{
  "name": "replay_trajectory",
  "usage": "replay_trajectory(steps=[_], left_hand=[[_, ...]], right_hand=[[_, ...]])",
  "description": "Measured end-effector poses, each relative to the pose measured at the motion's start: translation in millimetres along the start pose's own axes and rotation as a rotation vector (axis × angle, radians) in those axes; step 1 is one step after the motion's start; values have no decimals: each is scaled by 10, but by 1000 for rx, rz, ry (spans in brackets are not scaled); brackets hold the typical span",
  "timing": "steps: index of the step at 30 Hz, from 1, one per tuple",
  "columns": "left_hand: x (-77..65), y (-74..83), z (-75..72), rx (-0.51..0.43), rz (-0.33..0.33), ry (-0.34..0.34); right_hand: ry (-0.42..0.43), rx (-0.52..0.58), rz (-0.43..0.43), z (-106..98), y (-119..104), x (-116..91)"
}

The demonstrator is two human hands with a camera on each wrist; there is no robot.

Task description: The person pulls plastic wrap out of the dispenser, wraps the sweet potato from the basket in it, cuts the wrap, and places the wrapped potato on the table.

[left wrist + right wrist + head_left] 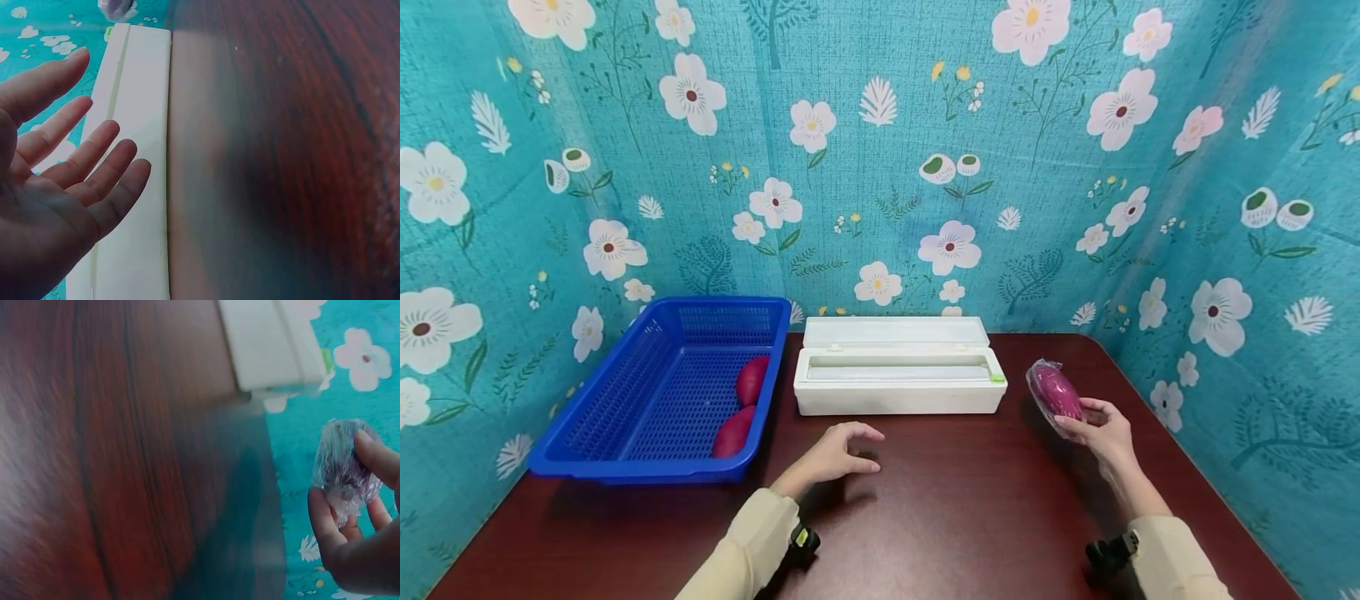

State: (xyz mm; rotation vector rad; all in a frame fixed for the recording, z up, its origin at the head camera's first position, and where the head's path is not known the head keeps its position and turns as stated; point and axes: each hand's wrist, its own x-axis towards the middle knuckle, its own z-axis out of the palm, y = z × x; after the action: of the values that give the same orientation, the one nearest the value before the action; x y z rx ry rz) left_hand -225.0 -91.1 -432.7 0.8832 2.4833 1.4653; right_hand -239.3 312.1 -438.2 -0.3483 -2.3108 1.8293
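My right hand (1103, 429) pinches the near end of a reddish-purple sweet potato (1054, 392) wrapped in clear film, held over the right side of the table. In the right wrist view, wrinkled plastic film (340, 465) shows between thumb and fingers. Fingers spread and slightly bent, my left hand (838, 454) hovers with nothing in it, in front of a white cling film box (898, 397). That box has its lid (895, 332) raised, and a pale roll (898, 372) lies inside. The left wrist view shows the left palm (50, 206) beside the box.
A blue plastic basket (647, 468) stands at the left, with two reddish-purple sweet potatoes (733, 432) along its right wall. The dark red-brown table (955, 500) ends at a blue flowered cloth (880, 208) at the back and sides.
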Motion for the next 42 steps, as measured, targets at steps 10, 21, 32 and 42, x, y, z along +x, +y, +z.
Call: replay_trajectory(steps=[10, 21, 32, 42], left_hand=[[-49, 168, -35, -8, -6, -23], [-37, 100, -18, -58, -9, -43], [-27, 55, -22, -77, -8, -47], [67, -350, 95, -7, -29, -39]], right_hand=[[149, -176, 47, 26, 129, 255], [173, -419, 29, 18, 229, 307], [154, -604, 45, -21, 198, 269], [38, -656, 66, -122, 156, 230]])
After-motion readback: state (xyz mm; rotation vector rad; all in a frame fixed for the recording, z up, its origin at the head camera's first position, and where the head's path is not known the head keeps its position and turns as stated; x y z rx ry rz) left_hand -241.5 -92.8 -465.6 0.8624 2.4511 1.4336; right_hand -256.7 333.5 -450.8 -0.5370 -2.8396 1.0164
